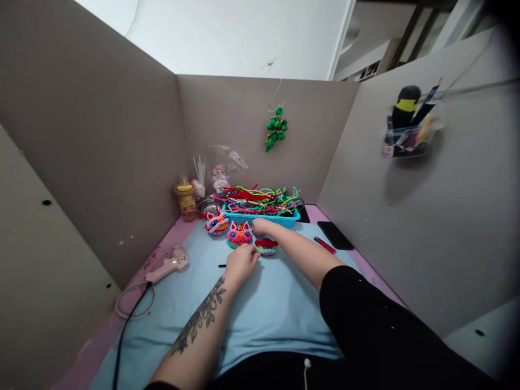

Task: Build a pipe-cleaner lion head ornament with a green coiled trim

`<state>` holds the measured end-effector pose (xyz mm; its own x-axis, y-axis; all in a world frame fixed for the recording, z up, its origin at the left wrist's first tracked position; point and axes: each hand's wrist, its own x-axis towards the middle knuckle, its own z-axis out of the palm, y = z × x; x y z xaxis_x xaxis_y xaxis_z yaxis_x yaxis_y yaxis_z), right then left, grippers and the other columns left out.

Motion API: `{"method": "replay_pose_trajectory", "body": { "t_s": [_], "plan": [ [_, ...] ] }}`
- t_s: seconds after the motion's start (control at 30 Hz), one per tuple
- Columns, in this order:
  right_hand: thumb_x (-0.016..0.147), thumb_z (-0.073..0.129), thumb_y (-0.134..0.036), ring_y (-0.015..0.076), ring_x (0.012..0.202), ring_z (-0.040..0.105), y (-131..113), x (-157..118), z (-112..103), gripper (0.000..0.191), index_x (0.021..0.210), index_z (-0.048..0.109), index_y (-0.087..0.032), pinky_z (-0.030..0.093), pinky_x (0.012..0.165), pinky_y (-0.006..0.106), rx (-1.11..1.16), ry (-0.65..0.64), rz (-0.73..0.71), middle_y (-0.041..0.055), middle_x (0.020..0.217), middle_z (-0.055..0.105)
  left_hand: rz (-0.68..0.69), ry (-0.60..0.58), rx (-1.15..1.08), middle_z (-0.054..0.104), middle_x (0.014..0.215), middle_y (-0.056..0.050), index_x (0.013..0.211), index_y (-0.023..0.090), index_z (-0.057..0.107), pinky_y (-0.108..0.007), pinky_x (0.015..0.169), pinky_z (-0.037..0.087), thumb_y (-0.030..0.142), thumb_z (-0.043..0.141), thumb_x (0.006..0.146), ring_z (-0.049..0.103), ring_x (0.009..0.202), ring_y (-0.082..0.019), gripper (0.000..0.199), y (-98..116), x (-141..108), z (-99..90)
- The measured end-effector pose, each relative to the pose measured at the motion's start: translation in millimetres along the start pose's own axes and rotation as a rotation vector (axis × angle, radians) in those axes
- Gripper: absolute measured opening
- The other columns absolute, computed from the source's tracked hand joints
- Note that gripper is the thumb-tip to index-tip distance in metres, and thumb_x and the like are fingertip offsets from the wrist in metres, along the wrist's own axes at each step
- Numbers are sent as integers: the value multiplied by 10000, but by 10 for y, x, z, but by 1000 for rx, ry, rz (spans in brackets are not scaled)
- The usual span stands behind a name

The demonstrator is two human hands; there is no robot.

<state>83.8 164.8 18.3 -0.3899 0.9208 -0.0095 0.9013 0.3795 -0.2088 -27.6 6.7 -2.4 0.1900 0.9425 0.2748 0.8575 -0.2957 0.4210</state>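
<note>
Three fuzzy pipe-cleaner figures stand on the light blue cloth [280, 303]: a pink and orange one [216, 222] at the left, an eared pink, orange and teal one [239, 235] in the middle, and a red, yellow and teal one [266, 247] at the right. My left hand [242, 260] lies just in front of the middle figure, its curled fingertips at the left side of the red-topped one. Beyond that figure, my right hand [262, 226] is closed near the front edge of the blue tray [280, 220]; what its fingers hold, if anything, is too small to make out.
Many coloured pipe cleaners [260, 200] fill the tray. A pink glue gun [173, 264] with its cable lies left. A yellow-lidded jar [187, 200] stands at the back left. A red pen-like object [325, 245] and a phone [335, 235] lie right. Grey panels enclose the table.
</note>
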Motion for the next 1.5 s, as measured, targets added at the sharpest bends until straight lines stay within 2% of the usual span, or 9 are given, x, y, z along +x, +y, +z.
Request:
{"method": "replay_pose_trajectory", "body": {
  "t_s": [0.27, 0.43, 0.53, 0.63, 0.77, 0.9, 1.3, 1.4, 1.5],
  "plan": [
    [747, 526, -186, 129, 678, 594, 127, -744, -79, 55, 796, 547, -176, 414, 587, 200, 258, 168, 13, 14, 744, 650, -16, 197, -241, 665, 959, -80, 961, 183, 630, -294, 760, 454, 242, 504, 835, 609, 845, -190, 188, -50, 88, 63],
    [716, 573, -289, 103, 511, 524, -3, -1222, 163, 132, 733, 490, -188, 403, 495, 203, 982, 226, -105, -49, 567, 553, 2, 233, -564, 678, 986, -85, 1016, 158, 633, -277, 728, 485, 263, 548, 793, 622, 842, -181, 261, -58, 154, 116],
    [716, 581, -326, 115, 508, 533, -38, -1324, 289, 156, 759, 521, -189, 424, 504, 226, 1161, 244, -88, -42, 556, 550, -20, 159, -608, 694, 862, -59, 868, 156, 659, -268, 687, 474, 287, 550, 772, 620, 767, -175, 196, -50, 157, 125],
    [778, 512, -319, 146, 629, 607, 41, -1342, 333, 175, 873, 570, -183, 477, 593, 261, 1146, 265, -81, 6, 684, 631, -56, 126, -604, 659, 710, -26, 750, 154, 633, -256, 639, 446, 323, 542, 758, 583, 663, -154, 192, -64, 164, 132],
    [845, 433, -258, 185, 983, 597, 301, -1298, 315, 298, 1123, 520, -193, 446, 880, 345, 862, 545, -100, 66, 1002, 669, -157, 194, -661, 581, 612, -2, 728, 156, 596, -233, 578, 400, 376, 531, 752, 526, 587, -133, 231, -95, 190, 113],
    [820, 430, -160, 193, 1149, 509, 511, -1202, 366, 393, 1209, 484, -172, 341, 1013, 389, 626, 436, -211, 88, 1167, 626, -208, 240, -662, 546, 588, 5, 706, 163, 571, -232, 574, 383, 373, 529, 749, 498, 567, -126, 219, -80, 197, 64],
    [817, 413, -121, 180, 1151, 504, 541, -1143, 402, 440, 1246, 490, -184, 345, 1017, 346, 504, 359, -134, 62, 1189, 614, -234, 212, -714, 565, 581, 3, 702, 158, 588, -242, 586, 394, 382, 544, 729, 522, 568, -132, 230, -89, 218, 66],
    [822, 443, -156, 202, 1132, 503, 486, -1181, 376, 378, 1185, 544, -177, 346, 1013, 368, 488, 435, -45, 88, 1176, 606, -289, 153, -812, 588, 604, -6, 706, 150, 611, -231, 543, 385, 399, 563, 703, 520, 560, -126, 254, -119, 235, 89],
    [822, 501, -225, 204, 1083, 519, 347, -1264, 327, 288, 1089, 604, -198, 380, 975, 364, 599, 544, -123, 76, 1110, 619, -325, 93, -890, 614, 645, -15, 719, 149, 626, -213, 486, 345, 417, 585, 671, 515, 561, -120, 275, -123, 240, 118]
  ]
}}
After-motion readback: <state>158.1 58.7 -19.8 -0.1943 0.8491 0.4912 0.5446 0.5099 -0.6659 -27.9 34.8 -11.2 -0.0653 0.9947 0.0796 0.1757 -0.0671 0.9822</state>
